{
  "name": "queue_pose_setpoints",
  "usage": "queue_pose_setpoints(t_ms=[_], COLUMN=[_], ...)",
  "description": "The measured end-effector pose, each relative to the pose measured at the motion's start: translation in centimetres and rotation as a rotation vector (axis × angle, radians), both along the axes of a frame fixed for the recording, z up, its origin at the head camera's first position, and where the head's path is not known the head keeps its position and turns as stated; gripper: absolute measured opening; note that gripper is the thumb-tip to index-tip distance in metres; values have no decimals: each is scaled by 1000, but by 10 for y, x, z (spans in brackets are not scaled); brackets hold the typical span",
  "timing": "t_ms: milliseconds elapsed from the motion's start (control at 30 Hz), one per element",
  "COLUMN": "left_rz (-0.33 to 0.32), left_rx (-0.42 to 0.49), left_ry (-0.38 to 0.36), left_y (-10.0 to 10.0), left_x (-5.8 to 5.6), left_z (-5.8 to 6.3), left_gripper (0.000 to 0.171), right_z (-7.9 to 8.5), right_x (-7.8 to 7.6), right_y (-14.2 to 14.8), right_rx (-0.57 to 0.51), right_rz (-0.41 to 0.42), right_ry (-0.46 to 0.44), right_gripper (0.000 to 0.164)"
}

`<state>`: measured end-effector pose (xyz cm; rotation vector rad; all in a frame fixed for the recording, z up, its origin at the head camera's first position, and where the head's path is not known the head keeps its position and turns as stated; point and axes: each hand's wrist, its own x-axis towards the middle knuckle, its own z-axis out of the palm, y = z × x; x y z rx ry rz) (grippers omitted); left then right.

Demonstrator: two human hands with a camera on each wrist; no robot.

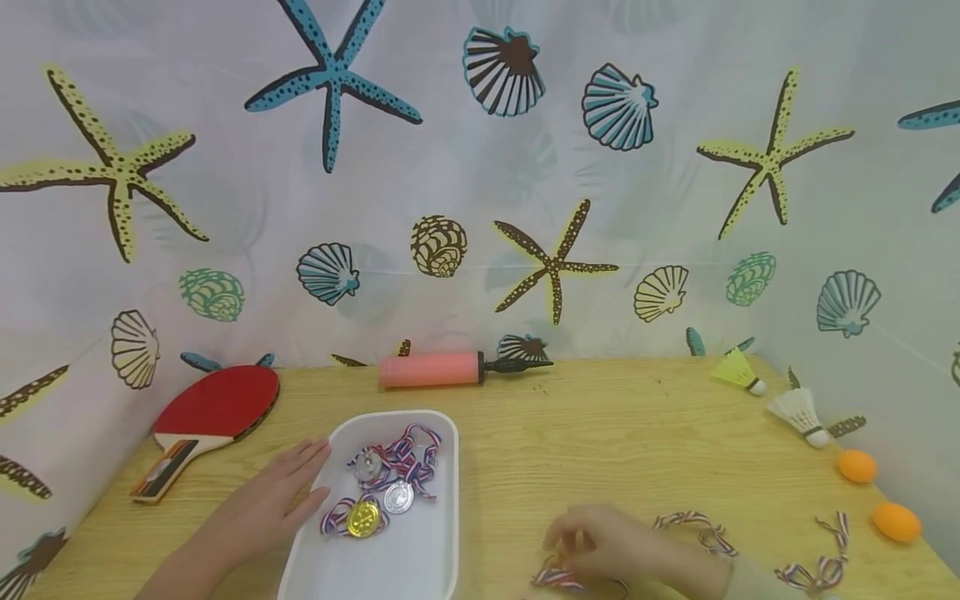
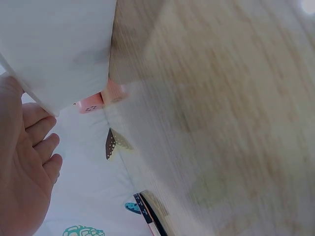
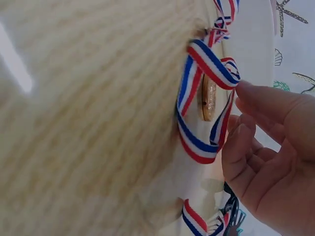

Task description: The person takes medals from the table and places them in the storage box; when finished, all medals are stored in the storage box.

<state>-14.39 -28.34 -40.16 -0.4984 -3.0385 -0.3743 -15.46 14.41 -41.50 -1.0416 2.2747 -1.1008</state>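
Note:
My left hand [image 1: 258, 508] lies against the left rim of a white tray [image 1: 453, 533], its fingers straight; in the left wrist view, the fingers [image 2: 42, 130] meet the tray edge. In the tray lie a gold medal [image 1: 363, 518] and two silver medals, one of them a silver medal [image 1: 399, 497] near the middle, with striped ribbons bunched around them. Right of the tray, my right hand [image 1: 600, 537] has curled fingers low over the table. In the right wrist view, its thumb and finger pinch the red, white and blue ribbon [image 3: 211, 64] of a medal [image 3: 209, 101] seen edge-on.
More striped ribbons [image 1: 828, 571] lie right of my right hand. A red table tennis paddle [image 1: 217, 404] sits at left, a pink hand pump [image 1: 431, 369] at the back. Along the right edge are shuttlecocks [image 1: 798, 412] and orange balls [image 1: 896, 522]. A patterned curtain [image 1: 637, 208] stands behind.

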Motion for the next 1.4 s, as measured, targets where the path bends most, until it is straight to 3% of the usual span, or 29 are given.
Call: queue_pose_setpoints(t_ms=[333, 500, 700, 867, 1200, 1400], left_rz=[0, -11, -25, -26, -21, -19], left_rx=[2, -3, 0, 3, -1, -2], left_ry=[8, 24, 38, 37, 41, 41], left_y=[-1, -1, 0, 1, 0, 0], left_x=[0, 0, 0, 1, 2, 2], left_z=[1, 0, 0, 1, 0, 0], left_gripper=[61, 61, 60, 60, 59, 60], right_z=[-10, -10, -9, -11, -14, -1], right_x=[6, 6, 5, 4, -5, -14], right_y=[-1, -2, -2, 0, 8, 15], right_rx=[157, 148, 154, 127, -19, -42], right_rz=[-9, 13, 28, 14, -1, -67], right_ry=[66, 75, 79, -29, -113, -179], right_gripper=[19, 15, 24, 29, 5, 15])
